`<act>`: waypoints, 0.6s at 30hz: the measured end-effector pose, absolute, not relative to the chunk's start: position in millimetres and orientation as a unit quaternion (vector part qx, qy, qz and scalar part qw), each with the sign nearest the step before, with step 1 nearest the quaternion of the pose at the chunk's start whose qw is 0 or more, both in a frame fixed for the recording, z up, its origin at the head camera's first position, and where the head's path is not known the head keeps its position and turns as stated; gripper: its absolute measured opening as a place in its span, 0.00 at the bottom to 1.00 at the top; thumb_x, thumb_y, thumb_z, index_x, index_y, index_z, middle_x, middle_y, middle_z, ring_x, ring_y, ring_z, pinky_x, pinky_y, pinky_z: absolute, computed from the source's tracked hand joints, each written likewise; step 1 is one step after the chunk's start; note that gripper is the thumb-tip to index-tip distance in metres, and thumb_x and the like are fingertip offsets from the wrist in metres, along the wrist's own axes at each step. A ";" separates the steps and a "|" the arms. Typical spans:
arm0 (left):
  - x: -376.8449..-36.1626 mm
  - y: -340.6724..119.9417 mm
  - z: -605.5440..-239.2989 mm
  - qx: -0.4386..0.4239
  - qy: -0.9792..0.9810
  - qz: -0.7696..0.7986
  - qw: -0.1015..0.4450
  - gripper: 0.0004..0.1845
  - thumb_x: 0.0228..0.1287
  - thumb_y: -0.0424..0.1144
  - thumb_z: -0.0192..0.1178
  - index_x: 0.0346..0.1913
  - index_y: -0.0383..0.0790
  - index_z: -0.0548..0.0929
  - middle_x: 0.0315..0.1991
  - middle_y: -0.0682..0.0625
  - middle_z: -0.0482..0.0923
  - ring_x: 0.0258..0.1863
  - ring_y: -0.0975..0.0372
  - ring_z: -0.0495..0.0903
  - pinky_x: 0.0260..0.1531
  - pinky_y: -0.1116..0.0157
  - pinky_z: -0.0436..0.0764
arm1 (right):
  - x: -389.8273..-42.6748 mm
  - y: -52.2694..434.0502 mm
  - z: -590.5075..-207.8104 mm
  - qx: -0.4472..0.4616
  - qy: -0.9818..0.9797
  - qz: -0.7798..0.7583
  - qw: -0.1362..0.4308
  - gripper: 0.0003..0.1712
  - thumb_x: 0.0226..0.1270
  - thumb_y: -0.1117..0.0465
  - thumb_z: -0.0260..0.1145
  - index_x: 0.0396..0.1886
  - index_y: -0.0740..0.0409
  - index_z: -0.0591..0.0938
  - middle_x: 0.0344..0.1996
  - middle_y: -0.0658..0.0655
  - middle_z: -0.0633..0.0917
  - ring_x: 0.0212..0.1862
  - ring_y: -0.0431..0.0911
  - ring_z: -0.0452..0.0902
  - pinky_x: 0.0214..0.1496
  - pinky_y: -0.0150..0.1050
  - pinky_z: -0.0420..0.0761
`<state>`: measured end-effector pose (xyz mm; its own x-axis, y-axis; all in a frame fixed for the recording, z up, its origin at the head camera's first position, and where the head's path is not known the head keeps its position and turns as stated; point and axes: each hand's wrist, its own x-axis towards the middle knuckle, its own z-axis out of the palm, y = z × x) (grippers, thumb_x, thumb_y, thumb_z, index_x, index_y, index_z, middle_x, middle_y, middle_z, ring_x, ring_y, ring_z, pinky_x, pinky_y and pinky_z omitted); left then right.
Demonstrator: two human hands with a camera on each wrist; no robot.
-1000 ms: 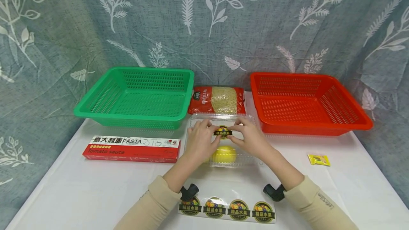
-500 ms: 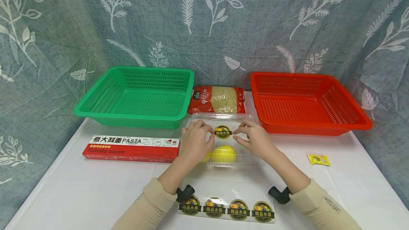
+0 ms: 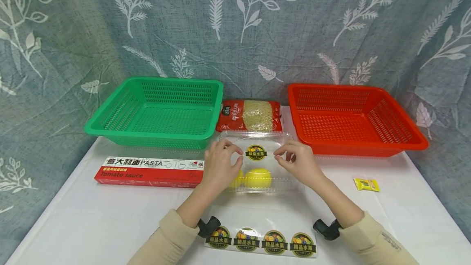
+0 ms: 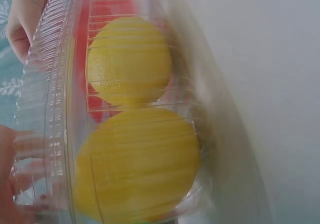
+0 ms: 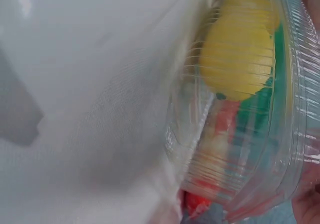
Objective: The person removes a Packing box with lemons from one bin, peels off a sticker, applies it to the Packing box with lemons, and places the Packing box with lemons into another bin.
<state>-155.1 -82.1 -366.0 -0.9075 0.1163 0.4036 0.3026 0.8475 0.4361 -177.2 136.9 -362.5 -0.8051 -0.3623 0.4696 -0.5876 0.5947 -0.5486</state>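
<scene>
A round black-and-gold fruit sticker [image 3: 256, 153] lies on the lid of a clear plastic clamshell box [image 3: 281, 183]. Through the box show yellow lemon-like fruits, one large fruit [image 3: 258, 178] in front; two fruits fill the left wrist view. My left hand [image 3: 222, 165] is just left of the sticker, thumb and forefinger bent towards its edge with a small gap. On the other side my right hand [image 3: 299, 162] hovers over the lid, its fingertips apart from the sticker. Neither hand visibly holds anything.
A white sheet with several matching stickers [image 3: 247, 239] lies in front of the box. Behind stand a green basket [image 3: 162, 134] and a red basket [image 3: 353, 147], with a pasta bag [image 3: 257, 115] between. A pasta box [image 3: 147, 175] lies left, a small yellow packet [image 3: 366, 184] right.
Both hands have drawn apart from the sticker, the left one leftwards and the right one rightwards. A second ago their fingertips were at its edges. The sticker stays on the lid.
</scene>
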 end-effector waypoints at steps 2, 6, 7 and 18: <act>-154.4 -83.4 -366.0 -0.104 -0.942 -0.263 0.179 0.03 0.53 0.38 0.64 0.32 0.45 0.84 0.40 0.47 0.74 0.43 0.52 0.68 0.34 0.58 0.67 | -176.9 139.0 -362.9 0.260 -0.879 0.369 0.155 0.05 0.49 0.72 0.70 0.26 0.59 0.85 0.24 0.50 0.81 0.23 0.40 0.70 0.24 0.32 0.76; -152.2 -85.8 -366.3 -0.094 -0.938 -0.286 0.172 0.06 0.53 0.38 0.64 0.35 0.44 0.84 0.43 0.46 0.72 0.46 0.51 0.65 0.36 0.56 0.68 | -176.0 143.7 -363.8 0.240 -0.875 0.393 0.151 0.05 0.49 0.72 0.70 0.26 0.60 0.85 0.25 0.52 0.82 0.24 0.41 0.72 0.26 0.32 0.78; -151.6 -86.5 -366.6 -0.092 -0.937 -0.291 0.170 0.07 0.53 0.38 0.64 0.36 0.44 0.84 0.44 0.46 0.72 0.46 0.51 0.65 0.37 0.56 0.68 | -175.5 144.8 -364.1 0.234 -0.874 0.400 0.149 0.05 0.49 0.72 0.70 0.26 0.60 0.85 0.25 0.52 0.82 0.25 0.42 0.72 0.27 0.31 0.78; -145.9 -94.7 -371.0 -0.080 -0.928 -0.321 0.172 0.17 0.53 0.37 0.63 0.48 0.39 0.80 0.52 0.41 0.67 0.50 0.48 0.64 0.44 0.52 0.71 | -171.8 159.2 -365.6 0.165 -0.861 0.470 0.102 0.05 0.53 0.69 0.68 0.32 0.64 0.85 0.29 0.56 0.83 0.28 0.40 0.75 0.32 0.27 0.78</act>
